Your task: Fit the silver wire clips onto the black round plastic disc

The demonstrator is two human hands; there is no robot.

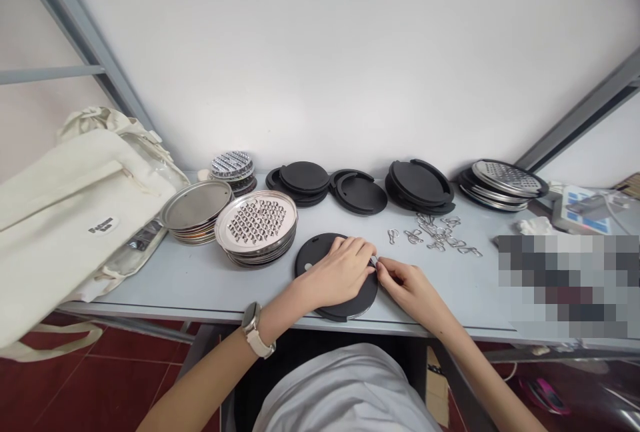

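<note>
A round black disc (315, 253) lies at the front of the table, with a strip of metal showing under its lower edge. My left hand (345, 269), a watch on its wrist, rests across the disc with curled fingers gripping its right side. At that right edge, the fingertips of my right hand (405, 282) pinch a small metal wire clip (373, 261), mostly covered by fingers. Several loose wire clips (440, 232) are scattered behind my right hand. Left of the disc stands a stack of round metal graters (256, 222), its top one rough with raised teeth.
Round metal plates (197, 205) and smaller graters (233, 164) are piled on the left. Along the wall sit stacks of black discs (304, 177) and black holders (420, 182), then more graters (507, 177). A cream bag (90, 212) overhangs the left end; a blurred patch covers the right.
</note>
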